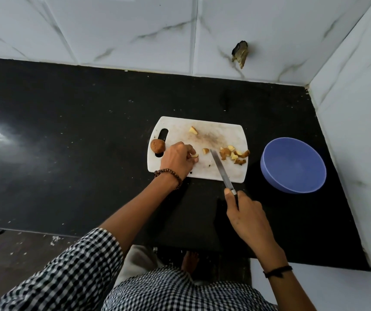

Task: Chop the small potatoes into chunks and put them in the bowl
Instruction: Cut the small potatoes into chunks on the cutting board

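Chopping is going on: the left hand (176,159) is pinching a potato piece (194,155) on the board (202,171) while the right hand (245,218) is gripping the knife (221,167). The next move is probably bringing the blade over that piece.

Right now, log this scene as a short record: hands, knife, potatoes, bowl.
left hand: pinches a potato piece on the cutting board
right hand: grips the knife, blade angled over the board
whole potato: at the board's left edge, by the handle slot
cut chunks: heap near the board's right edge, two loose ones apart
bowl: blue, on the counter right of the board, no chunks inside
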